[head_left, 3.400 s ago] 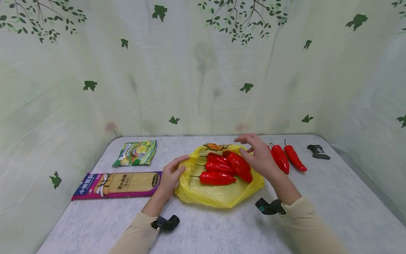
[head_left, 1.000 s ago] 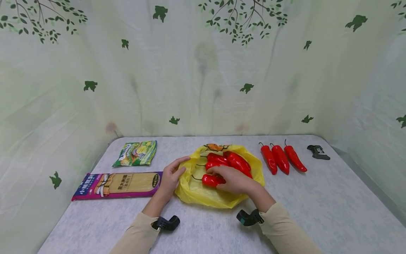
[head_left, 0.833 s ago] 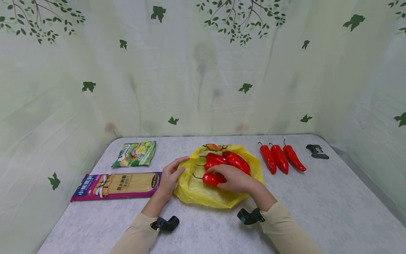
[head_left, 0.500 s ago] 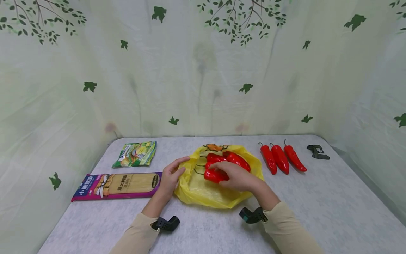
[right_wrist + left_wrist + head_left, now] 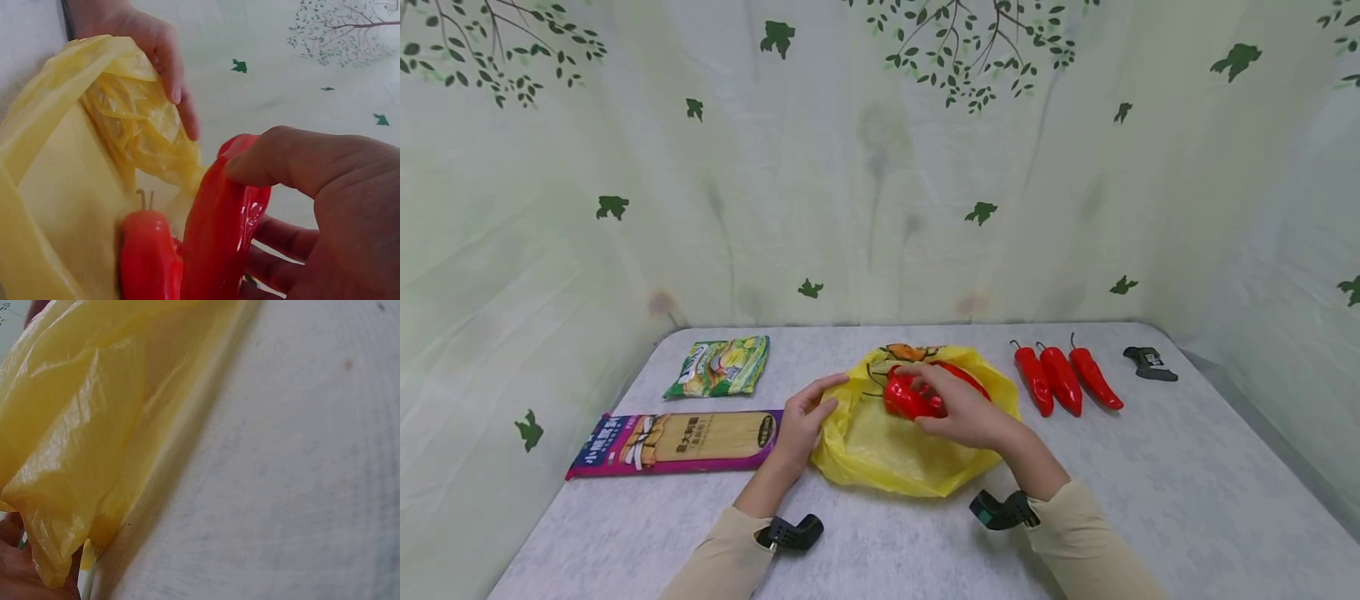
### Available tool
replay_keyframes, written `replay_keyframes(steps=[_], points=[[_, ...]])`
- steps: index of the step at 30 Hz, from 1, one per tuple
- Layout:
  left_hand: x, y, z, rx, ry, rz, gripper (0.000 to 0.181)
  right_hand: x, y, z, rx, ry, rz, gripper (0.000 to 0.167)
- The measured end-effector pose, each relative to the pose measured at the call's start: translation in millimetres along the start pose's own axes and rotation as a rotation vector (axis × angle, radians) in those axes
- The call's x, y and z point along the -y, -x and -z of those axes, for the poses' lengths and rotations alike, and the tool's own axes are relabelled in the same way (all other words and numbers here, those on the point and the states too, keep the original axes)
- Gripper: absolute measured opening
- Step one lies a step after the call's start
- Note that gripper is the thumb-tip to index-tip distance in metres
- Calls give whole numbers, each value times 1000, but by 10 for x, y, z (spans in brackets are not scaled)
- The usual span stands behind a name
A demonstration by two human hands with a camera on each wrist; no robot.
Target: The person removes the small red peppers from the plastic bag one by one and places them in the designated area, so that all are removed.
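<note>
Right hand (image 5: 958,410) pinches a glossy, elongated red pepper (image 5: 215,231), long axis roughly toward the left hand (image 5: 801,423) gripping a yellow plastic bag (image 5: 880,467).

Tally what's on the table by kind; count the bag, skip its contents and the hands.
Loose red peppers: 3
Yellow bag: 1
Purple-edged long pack: 1
Green packet: 1
Small black item: 1
Total: 7

Green packet (image 5: 718,367) behind noodle pack (image 5: 681,442); far right, perhaps a black wrapper (image 5: 1149,364).
</note>
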State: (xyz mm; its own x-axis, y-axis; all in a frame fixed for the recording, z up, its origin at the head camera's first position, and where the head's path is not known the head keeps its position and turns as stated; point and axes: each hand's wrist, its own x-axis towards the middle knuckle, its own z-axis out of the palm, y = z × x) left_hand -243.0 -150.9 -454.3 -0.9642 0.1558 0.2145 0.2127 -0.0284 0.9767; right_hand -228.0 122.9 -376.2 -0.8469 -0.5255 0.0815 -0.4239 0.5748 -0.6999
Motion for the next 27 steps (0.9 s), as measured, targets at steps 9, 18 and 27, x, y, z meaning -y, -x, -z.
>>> replay_keyframes(steps=[9,18,27], points=[[-11,29,-4,-4,-14,-4,37,74,6,86,-71,-73,24,72],[-28,12,-1,4,-8,1,38,85,108,152,-165,-165,-14,75],[-27,14,-2,-3,-3,-9,38,-14,247,220,-267,-165,-32,81]])
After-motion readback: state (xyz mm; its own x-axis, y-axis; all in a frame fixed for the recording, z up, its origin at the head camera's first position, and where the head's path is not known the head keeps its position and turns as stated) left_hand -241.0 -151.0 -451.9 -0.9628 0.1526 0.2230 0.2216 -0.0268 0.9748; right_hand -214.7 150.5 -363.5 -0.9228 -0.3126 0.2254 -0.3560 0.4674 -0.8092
